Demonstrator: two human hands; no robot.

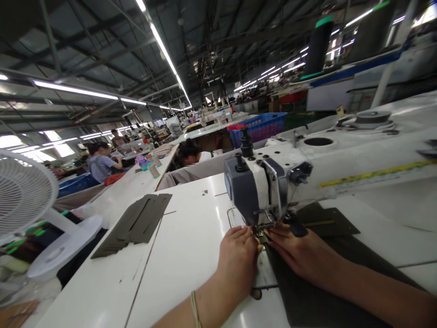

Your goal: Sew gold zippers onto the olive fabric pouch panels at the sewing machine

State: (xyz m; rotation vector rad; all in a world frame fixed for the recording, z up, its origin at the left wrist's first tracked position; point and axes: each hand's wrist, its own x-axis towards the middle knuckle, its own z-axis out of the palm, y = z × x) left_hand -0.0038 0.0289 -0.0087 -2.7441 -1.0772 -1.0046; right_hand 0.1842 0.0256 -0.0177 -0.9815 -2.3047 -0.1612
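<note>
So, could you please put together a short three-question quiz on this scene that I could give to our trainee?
1. Multiple choice: where are the fingertips of the left hand and the right hand?
A) On the blue basket
B) Close under the head of the sewing machine
C) On the overhead lights

2. True or false: in the picture, the white fan stands to the left of the stacked dark pieces.

3. Fill in the blank: the large dark piece lies beneath the ____ forearm.

Key: 1. B; 2. True; 3. right.
</note>
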